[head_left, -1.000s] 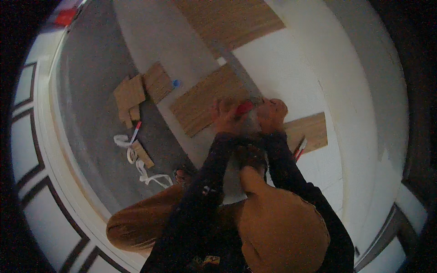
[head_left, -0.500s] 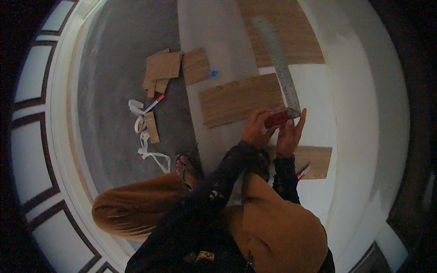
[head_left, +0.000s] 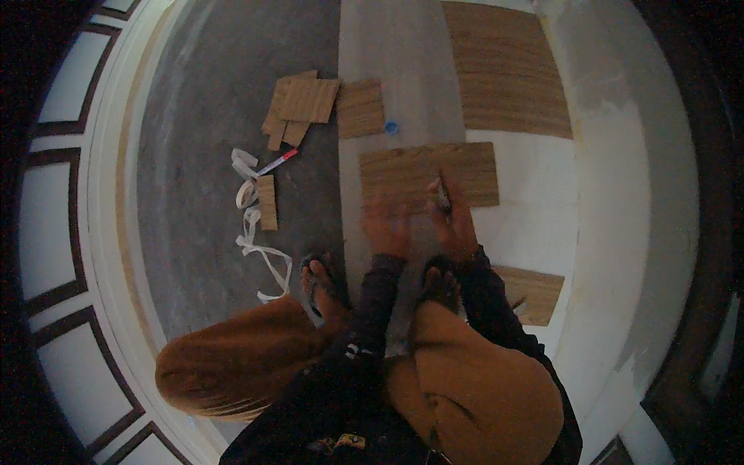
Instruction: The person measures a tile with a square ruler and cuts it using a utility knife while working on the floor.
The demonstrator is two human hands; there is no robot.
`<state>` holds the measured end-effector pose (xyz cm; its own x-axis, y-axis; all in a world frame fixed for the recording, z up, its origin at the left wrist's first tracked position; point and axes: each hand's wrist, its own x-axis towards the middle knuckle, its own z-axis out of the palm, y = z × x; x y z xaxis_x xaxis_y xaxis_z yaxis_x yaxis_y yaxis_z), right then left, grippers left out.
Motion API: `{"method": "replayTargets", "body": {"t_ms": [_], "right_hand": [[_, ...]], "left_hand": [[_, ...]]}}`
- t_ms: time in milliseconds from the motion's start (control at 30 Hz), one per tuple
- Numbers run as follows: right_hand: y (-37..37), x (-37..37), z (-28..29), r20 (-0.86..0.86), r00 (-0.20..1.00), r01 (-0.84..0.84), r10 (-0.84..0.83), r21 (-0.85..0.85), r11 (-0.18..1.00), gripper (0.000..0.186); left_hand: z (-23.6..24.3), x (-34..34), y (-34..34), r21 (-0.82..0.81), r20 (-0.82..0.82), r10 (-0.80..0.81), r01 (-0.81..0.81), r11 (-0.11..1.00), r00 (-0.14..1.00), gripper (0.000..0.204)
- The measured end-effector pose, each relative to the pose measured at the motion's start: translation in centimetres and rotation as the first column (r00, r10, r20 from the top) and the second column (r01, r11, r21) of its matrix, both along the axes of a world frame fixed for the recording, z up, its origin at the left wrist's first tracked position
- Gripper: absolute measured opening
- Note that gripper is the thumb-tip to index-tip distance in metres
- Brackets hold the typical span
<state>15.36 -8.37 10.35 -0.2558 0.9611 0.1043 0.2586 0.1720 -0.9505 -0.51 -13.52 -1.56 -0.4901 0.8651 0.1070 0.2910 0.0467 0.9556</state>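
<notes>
A rectangular wood-grain plank [head_left: 477, 167] lies crosswise in front of me. Over its near edge, my right hand [head_left: 457, 229] is closed round a narrow dark tool [head_left: 442, 194], which looks like the try square turned nearly edge-on; blur hides its outline. Beside it, my left hand [head_left: 386, 231] hovers at the plank's lower left part. Its fingers are smeared by motion, so I cannot tell whether they hold anything.
Wood-grain offcuts [head_left: 310, 101], a red-capped marker [head_left: 277, 161] and curled white strips [head_left: 248, 225] lie left. A blue cap [head_left: 391, 127] sits beyond the plank. A larger board [head_left: 508, 70] lies far right; another piece [head_left: 535, 291] is by my right forearm. A wall runs along the right.
The try square's long blade no longer stretches out to the far side. Both hands have moved left, the left one farther, and are now apart. My view has shifted slightly.
</notes>
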Motion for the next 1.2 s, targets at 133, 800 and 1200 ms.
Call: {"method": "replayTargets", "body": {"t_ms": [133, 800, 1200], "right_hand": [[1.9, 1.1, 0.4, -0.102, 0.989, 0.065, -0.110, -0.369, 0.927, 0.063], [2.5, 8.0, -10.1, 0.591, 0.803, -0.352, 0.080, 0.361, 0.864, 0.046], [3.9, 6.3, -10.5, 0.487, 0.842, -0.416, 0.233, 0.311, 0.855, 0.052]], "left_hand": [[-2.1, -2.9, 0.2, -0.195, -0.761, 0.089, -0.357, 0.914, 0.643, 0.073], [-3.6, -1.7, 9.4, -0.378, 0.169, -0.346, 0.385, 0.842, 0.923, 0.050], [-6.9, -4.1, 10.9, -0.310, 0.542, -0.189, 0.403, 0.861, 0.819, 0.047]]}}
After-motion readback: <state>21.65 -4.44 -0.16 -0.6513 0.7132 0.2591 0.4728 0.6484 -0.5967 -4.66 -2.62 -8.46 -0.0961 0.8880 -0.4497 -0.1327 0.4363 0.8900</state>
